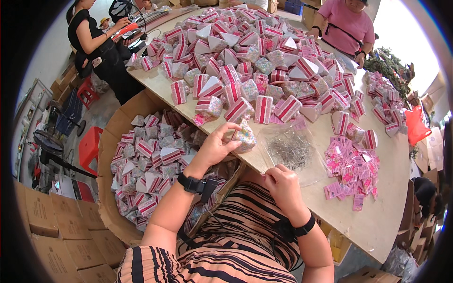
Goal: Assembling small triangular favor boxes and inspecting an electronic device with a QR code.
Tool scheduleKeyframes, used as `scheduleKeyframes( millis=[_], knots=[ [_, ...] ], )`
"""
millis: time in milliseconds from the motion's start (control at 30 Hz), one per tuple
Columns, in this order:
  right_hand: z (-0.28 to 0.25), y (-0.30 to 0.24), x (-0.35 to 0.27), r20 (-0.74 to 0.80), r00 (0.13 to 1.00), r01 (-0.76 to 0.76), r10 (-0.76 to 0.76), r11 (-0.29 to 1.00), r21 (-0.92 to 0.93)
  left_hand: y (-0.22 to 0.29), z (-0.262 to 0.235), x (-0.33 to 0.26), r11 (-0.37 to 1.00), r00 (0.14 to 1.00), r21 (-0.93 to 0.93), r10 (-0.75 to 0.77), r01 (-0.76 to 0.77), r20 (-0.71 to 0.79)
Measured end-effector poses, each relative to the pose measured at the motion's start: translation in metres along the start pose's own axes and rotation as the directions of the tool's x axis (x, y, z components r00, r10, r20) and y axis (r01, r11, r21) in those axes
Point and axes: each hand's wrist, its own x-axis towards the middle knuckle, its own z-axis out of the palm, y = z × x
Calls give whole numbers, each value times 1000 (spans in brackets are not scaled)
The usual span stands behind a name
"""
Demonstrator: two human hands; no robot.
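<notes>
My left hand [214,147] pinches a toy cake slice [246,137] with a pale, multicoloured speckled side, just over the table's near edge. To its right, my right hand [283,186] is closed in a pinch; whatever its fingers hold is too small to make out. Between and beyond the hands lies a clear plastic bag [314,175] with a heap of thin metal pins or wires [291,148] on it. Pink printed cards [351,165] are scattered to the right of the bag. A large pile of red, white and speckled cake slices [245,61] covers the far table.
A large cardboard box [113,141] full of similar slices stands at my left, against the table [368,226]. Closed cartons [71,236] are stacked at lower left. One person [347,23] stands across the table, another [94,42] at far left. A red bag [417,125] hangs at the right edge.
</notes>
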Motion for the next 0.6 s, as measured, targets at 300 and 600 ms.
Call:
scheduleKeyframes(
  millis=[300,600],
  knots=[
    [0,-1,1,-9,1000,16,-16,1000,17,11,-7,-2,897,966,395,249,-200,-76],
    [-2,-4,-2,-4,1000,31,-31,999,11,29,-7,23,521,852,725,495,-450,173]
  ],
)
